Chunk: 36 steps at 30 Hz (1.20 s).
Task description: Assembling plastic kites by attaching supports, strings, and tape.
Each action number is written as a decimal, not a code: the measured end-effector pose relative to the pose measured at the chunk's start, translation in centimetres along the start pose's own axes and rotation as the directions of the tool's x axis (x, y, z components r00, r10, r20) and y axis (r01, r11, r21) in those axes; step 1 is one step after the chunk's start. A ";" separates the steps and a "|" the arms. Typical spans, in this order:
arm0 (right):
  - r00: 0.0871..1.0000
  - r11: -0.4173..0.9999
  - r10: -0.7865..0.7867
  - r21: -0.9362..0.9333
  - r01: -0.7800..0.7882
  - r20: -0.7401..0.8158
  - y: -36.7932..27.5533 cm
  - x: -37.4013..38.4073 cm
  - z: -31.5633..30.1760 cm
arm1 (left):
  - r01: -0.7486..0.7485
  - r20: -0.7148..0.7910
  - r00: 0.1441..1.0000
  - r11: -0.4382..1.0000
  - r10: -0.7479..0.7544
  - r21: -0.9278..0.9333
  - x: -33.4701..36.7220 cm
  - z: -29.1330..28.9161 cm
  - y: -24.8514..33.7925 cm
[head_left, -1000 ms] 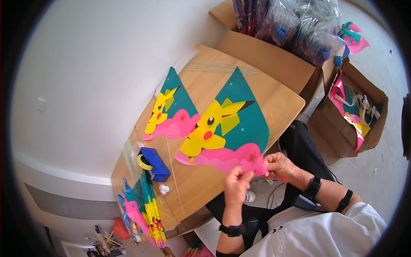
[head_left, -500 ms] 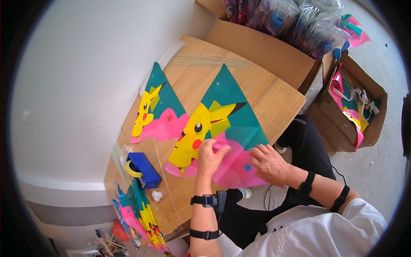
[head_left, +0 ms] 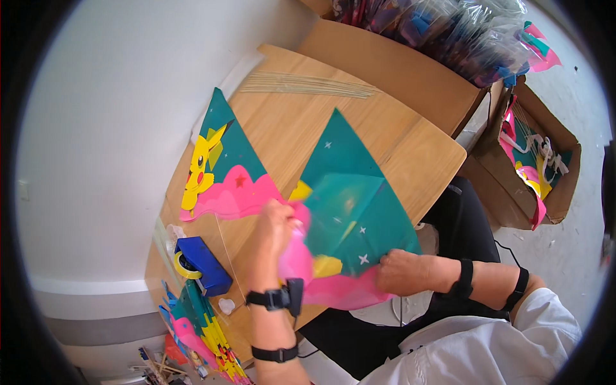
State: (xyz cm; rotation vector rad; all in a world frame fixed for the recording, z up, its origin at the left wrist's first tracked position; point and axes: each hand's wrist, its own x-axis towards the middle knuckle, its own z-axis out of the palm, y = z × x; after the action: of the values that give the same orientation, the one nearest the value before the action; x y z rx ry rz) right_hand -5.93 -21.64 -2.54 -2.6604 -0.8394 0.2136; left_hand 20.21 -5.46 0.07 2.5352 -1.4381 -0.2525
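A triangular green and pink kite sail [head_left: 385,212] of thin, shiny sheeting lies over the table's near edge, partly folded over itself. My left hand [head_left: 274,224], blurred a little, is closed on the lifted pink part of the sail at its left. Toward the right, my right hand [head_left: 405,271] grips the sail's lower right edge with curled fingers. The fold covers most of the yellow cartoon figure. To the left, a second kite sail [head_left: 240,170] with the same yellow figure lies flat, close to my left hand.
Thin pale rods [head_left: 301,83] lie along the table's far side. A blue tape dispenser [head_left: 204,266] stands at the left, near a stack of folded sails [head_left: 199,321]. Cardboard boxes hold bagged goods [head_left: 443,32] behind and kite pieces [head_left: 536,157] at the right.
My left hand has moved left, pulling the pink part of the sail along and folding it over the yellow figure. My right hand has come slightly lower, still at the sail's edge.
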 end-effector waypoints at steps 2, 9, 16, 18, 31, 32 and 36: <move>0.992 0.984 0.036 0.170 -0.056 0.119 -0.3 -0.4 -0.4 | 0.218 -0.260 0.952 0.954 -0.162 0.203 2.7 -1.9 -0.8; 0.894 0.905 0.004 0.379 -0.194 0.448 -0.3 0.1 3.5 | 0.441 -0.438 0.869 0.759 -0.229 0.478 8.3 -4.5 -6.9; 0.936 0.861 0.052 0.459 -0.219 0.349 0.0 -0.4 6.9 | 0.413 -0.502 0.839 0.848 -0.212 0.333 10.4 -1.7 -7.2; 0.928 0.861 0.032 0.462 -0.215 0.372 -0.1 -0.3 4.3 | 0.346 -0.604 0.787 0.902 -0.130 0.257 9.1 -2.2 -5.4; 0.944 0.994 -0.103 -0.063 0.087 -0.314 -1.9 7.0 3.2 | 0.059 -0.187 0.972 0.917 -0.143 -0.394 -14.6 4.6 5.8; 0.957 0.990 -0.103 -0.120 0.073 -0.269 -2.0 7.3 3.5 | 0.093 -0.099 0.987 0.953 -0.127 -0.290 -15.3 4.8 5.7; 0.992 0.981 -0.105 -0.174 0.090 -0.075 -2.0 7.2 3.2 | 0.152 0.024 0.988 0.987 -0.151 -0.058 -16.4 5.4 3.8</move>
State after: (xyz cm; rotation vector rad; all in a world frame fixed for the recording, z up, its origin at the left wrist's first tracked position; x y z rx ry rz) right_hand -1.87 -15.04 -5.08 -2.7539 -0.9988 0.0054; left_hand 7.33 6.22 -3.37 2.6028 -1.2267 -0.3408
